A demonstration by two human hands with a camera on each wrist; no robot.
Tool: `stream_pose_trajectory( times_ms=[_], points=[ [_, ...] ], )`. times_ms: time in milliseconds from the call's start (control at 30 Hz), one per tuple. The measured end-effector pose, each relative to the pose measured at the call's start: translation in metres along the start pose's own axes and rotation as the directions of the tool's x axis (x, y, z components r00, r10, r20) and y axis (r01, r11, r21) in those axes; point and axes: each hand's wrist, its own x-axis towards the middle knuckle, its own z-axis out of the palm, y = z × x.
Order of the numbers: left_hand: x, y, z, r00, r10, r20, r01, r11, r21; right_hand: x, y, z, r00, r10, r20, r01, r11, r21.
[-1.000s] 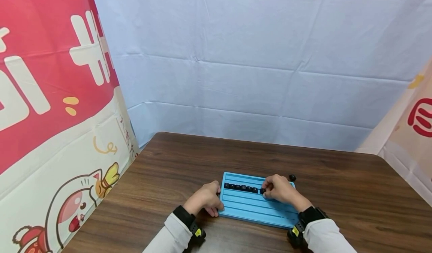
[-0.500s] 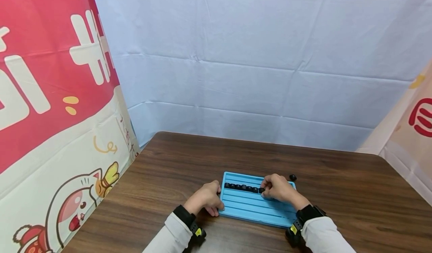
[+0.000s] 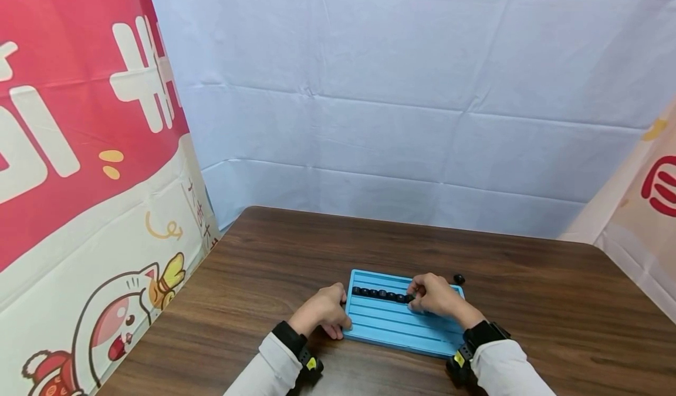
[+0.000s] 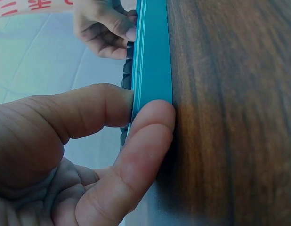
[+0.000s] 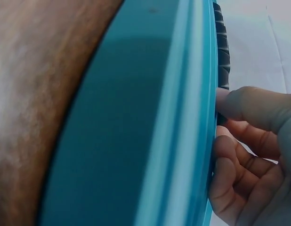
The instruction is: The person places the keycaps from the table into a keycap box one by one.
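A light blue grooved tray [image 3: 396,332] lies flat on the table. At its left end my left hand [image 3: 323,312] holds the edge; in the left wrist view the thumb [image 4: 119,106] touches the upper rim and a finger [image 4: 152,127] presses the side wall. Several small black keycap-like pieces [image 3: 377,293] stand in a row in one groove of the tray. My right hand [image 3: 437,296] pinches another small black piece [image 5: 222,119] at the right end of that row, mostly covered by fingers. Whether it touches its neighbour cannot be told.
Behind the tray's far right corner, a loose black piece [image 3: 459,279] lies on the dark wooden table [image 3: 296,255]. A pale cloth [image 3: 369,120] hangs behind the table, and a printed red and white banner [image 3: 105,208] hangs on the left.
The right hand has slid slightly left with its black piece, narrowing the gap to the row. The left hand and tray have stayed in place.
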Motion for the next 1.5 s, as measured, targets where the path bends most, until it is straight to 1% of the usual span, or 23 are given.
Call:
stream_pose_trajectory(
  times_ms=[133, 300, 500, 733, 967, 1233, 1333, 1500],
  points=[
    [0.001, 0.000, -0.001, 1.000, -0.003, -0.002, 0.003, 1.000, 0.005, 0.003, 0.001, 0.001, 1.000, -0.009, 0.003, 0.009, 1.000, -0.015],
    [0.003, -0.001, -0.002, 1.000, -0.014, -0.004, 0.014, 1.000, 0.004, 0.008, 0.005, 0.003, 0.999, -0.043, 0.002, 0.043, 0.998, -0.050],
    [0.004, -0.001, -0.004, 1.000, -0.017, -0.008, 0.017, 1.000, -0.001, 0.012, 0.006, 0.005, 0.998, -0.062, -0.012, 0.061, 0.995, -0.084],
    [0.007, -0.002, -0.005, 1.000, -0.015, -0.014, 0.015, 1.000, -0.005, 0.016, 0.007, 0.006, 0.998, -0.065, -0.015, 0.064, 0.994, -0.091],
    [0.009, -0.003, -0.006, 0.999, -0.029, -0.018, 0.029, 1.000, 0.003, 0.021, 0.009, 0.007, 0.998, -0.059, -0.013, 0.058, 0.995, -0.085],
    [0.012, -0.005, -0.008, 0.999, -0.021, -0.033, 0.022, 1.000, 0.004, 0.024, 0.007, 0.001, 0.997, -0.072, 0.019, 0.073, 0.994, -0.079],
    [0.013, -0.004, -0.009, 0.999, -0.024, -0.037, 0.024, 1.000, 0.002, 0.025, 0.004, -0.002, 0.997, -0.075, 0.022, 0.076, 0.991, -0.113],
    [0.014, -0.005, -0.011, 0.999, -0.031, -0.037, 0.031, 1.000, -0.004, 0.026, -0.002, -0.008, 1.000, -0.023, 0.019, 0.027, 0.972, -0.232]
  ],
)
